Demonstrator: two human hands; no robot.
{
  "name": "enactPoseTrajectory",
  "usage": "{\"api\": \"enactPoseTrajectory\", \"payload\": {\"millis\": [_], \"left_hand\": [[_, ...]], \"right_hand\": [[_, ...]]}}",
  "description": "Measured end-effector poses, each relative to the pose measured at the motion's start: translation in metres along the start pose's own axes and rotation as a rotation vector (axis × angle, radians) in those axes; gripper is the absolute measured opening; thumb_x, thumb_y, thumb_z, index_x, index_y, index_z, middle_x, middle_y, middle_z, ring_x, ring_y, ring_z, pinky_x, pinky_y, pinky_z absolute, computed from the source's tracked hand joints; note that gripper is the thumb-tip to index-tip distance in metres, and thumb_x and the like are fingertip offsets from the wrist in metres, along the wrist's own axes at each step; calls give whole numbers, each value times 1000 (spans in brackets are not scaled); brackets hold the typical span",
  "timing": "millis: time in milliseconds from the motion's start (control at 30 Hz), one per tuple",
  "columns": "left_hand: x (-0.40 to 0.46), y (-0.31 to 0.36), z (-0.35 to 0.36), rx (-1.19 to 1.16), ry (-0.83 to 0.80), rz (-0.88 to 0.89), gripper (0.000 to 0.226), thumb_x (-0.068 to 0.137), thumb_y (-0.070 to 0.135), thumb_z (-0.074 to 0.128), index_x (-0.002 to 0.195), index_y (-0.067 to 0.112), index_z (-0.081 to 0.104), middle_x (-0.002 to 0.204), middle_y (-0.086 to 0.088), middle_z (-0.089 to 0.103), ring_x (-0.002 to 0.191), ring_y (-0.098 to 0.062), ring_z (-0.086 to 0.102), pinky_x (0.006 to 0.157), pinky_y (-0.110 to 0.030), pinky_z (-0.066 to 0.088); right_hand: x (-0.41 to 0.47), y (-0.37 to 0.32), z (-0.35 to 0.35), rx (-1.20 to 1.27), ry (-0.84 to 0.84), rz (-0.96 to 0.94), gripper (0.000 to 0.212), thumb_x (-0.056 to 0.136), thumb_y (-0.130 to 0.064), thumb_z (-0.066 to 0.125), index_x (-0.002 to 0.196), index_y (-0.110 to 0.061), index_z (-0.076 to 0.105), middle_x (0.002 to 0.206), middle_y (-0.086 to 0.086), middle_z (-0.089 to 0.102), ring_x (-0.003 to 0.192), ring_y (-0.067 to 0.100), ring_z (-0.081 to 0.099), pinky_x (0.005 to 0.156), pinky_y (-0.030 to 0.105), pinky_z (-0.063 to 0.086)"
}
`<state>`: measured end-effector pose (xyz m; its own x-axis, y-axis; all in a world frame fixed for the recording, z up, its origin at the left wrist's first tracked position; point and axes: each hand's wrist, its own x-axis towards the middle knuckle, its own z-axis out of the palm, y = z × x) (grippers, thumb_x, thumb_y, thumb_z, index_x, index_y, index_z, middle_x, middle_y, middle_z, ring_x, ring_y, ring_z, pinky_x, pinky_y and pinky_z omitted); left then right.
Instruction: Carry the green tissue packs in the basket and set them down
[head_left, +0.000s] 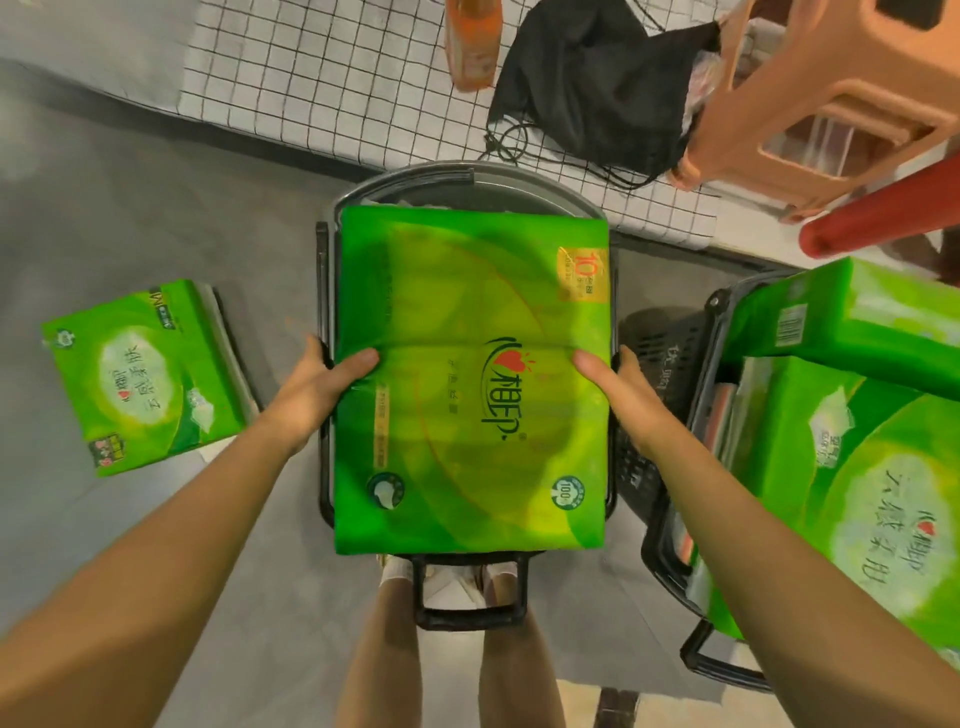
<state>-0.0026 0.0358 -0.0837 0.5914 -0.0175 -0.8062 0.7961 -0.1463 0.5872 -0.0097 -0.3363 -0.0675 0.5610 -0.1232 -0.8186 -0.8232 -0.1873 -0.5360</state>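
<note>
A large green tissue pack (470, 379) lies flat over a dark shopping basket (470, 597) in front of my legs. My left hand (317, 384) grips the pack's left edge, thumb on top and fingers under the side. My right hand (623, 389) grips the right edge the same way. Most of the basket is hidden under the pack; only its rim and front handle show.
A smaller green tissue pack (145, 374) lies on the grey floor at left. At right, a second dark basket (670, 395) holds more green packs (852, 483). Behind are a checked mat (332, 78), a black bag (592, 78), an orange stool (831, 93) and a red post (883, 213).
</note>
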Motion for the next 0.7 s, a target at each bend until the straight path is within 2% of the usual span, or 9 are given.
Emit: {"api": "enactPoseTrajectory", "payload": {"millis": [100, 167, 267, 333, 433, 500, 600, 700], "left_hand": [[-7, 12, 5, 1, 5, 7, 139, 50, 73, 84, 158, 14, 21, 148, -5, 53, 124, -20, 62, 107, -41, 49], [-4, 10, 6, -3, -1, 14, 135, 46, 73, 86, 153, 15, 28, 143, -4, 57, 120, -18, 63, 102, -39, 52], [-1, 10, 9, -22, 36, 27, 138, 34, 79, 89, 146, 17, 38, 136, -3, 62, 116, -19, 66, 98, -39, 55], [-3, 10, 12, -70, 66, 28, 130, 35, 74, 91, 141, 16, 42, 131, -4, 65, 111, -19, 69, 92, -37, 58], [-7, 12, 13, -138, 97, 20, 120, 41, 65, 92, 139, 15, 44, 132, -10, 66, 111, -25, 71, 95, -44, 58], [-9, 11, 12, -165, 80, 29, 117, 45, 60, 91, 142, 13, 44, 133, -10, 67, 111, -24, 71, 93, -40, 59], [-19, 10, 6, -205, 93, 59, 133, 35, 69, 95, 144, 12, 45, 130, -7, 69, 109, -22, 72, 88, -36, 59], [-39, 19, -4, -225, 109, 83, 133, 33, 73, 94, 142, 12, 47, 126, -7, 71, 107, -22, 73, 87, -36, 59]], "right_hand": [[7, 7, 1, 35, 17, 2, 157, 41, -90, 78, 163, -20, 8, 161, 7, 37, 141, 29, 47, 116, 49, 39], [12, 13, -2, 69, 30, -17, 158, 36, -90, 80, 161, -18, 13, 156, 9, 44, 135, 29, 53, 114, 54, 42], [15, 18, -5, 56, 45, -35, 157, 35, -90, 81, 158, -16, 17, 153, 11, 46, 132, 30, 55, 112, 55, 43], [17, 18, -4, 63, 56, -44, 160, 31, -91, 80, 157, -13, 18, 149, 12, 49, 128, 29, 57, 110, 54, 45], [14, 12, 4, 59, 96, -81, 164, 23, -93, 77, 153, -7, 25, 137, 10, 55, 118, 27, 61, 102, 47, 50], [10, 12, 4, 85, 120, -74, 159, 27, -90, 80, 153, -8, 28, 139, 12, 56, 119, 29, 62, 104, 50, 50], [12, 18, -1, 113, 122, -77, 141, 42, -81, 87, 151, -9, 35, 141, 15, 59, 120, 32, 65, 105, 57, 50], [-1, 0, -1, 93, 107, -103, 129, 51, -77, 88, 151, -12, 39, 141, 15, 60, 120, 33, 65, 104, 58, 51]]}}
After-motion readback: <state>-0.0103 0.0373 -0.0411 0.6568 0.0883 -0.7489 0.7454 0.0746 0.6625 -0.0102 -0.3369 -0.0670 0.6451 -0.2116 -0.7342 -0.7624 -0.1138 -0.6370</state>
